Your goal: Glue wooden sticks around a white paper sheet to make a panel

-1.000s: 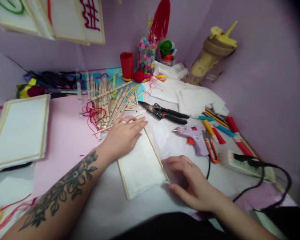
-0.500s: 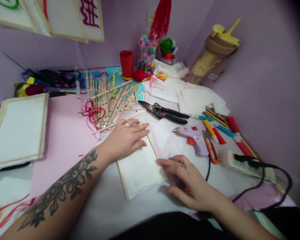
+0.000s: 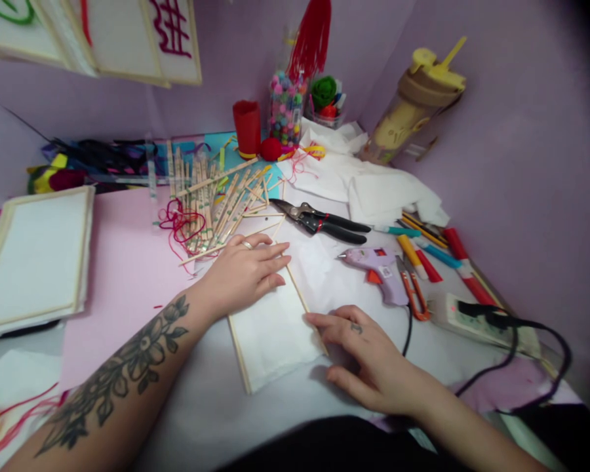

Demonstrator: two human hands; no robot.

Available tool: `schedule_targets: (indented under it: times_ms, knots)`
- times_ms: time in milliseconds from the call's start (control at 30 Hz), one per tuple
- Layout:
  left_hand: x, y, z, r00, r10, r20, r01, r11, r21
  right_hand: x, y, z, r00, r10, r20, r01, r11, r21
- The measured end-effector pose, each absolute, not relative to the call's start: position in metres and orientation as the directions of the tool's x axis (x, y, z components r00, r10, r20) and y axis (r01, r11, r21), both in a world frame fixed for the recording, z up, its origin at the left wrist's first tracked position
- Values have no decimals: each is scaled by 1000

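Observation:
A white fabric-like panel (image 3: 270, 334) lies flat on the table before me, with thin wooden sticks along its left and right edges. My left hand (image 3: 250, 269) rests flat across its far end, fingers stretched toward the right-hand stick (image 3: 297, 285). With its index fingertip, my right hand (image 3: 358, 357) touches that stick near its lower part; the thumb is apart and nothing is grasped. The panel's far edge is hidden under my left hand. Beyond it lie pruning shears (image 3: 319, 219), and to the right a lilac glue gun (image 3: 378, 269).
Bundled wooden sticks (image 3: 206, 196) and tangled red yarn (image 3: 181, 219) lie behind my left hand. Finished-looking framed panels (image 3: 39, 249) are stacked at left. Orange-handled scissors (image 3: 413, 295), markers (image 3: 465, 262) and a power strip (image 3: 486, 324) with black cords line the right side. A tumbler (image 3: 417, 105) stands behind.
Both hands keep their places on the panel. The whole view has shifted very slightly, with things appearing a little further left; nothing was picked up or let go.

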State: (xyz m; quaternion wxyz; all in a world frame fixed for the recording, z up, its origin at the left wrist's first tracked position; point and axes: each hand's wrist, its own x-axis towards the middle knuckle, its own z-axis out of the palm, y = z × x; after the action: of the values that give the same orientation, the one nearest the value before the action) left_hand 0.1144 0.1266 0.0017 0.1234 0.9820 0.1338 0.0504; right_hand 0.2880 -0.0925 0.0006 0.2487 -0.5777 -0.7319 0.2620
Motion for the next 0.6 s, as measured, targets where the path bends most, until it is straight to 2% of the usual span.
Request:
schedule_targets:
  times_ms: [500,600]
  knots:
    - [115,127,2,958,278,68,253,-934,252,287,-91,2,-213,975,56,712,194,-674]
    - [115,127,2,959,277,60,256,-937,239,289,-93,2,-166,974,153,674,225,-704]
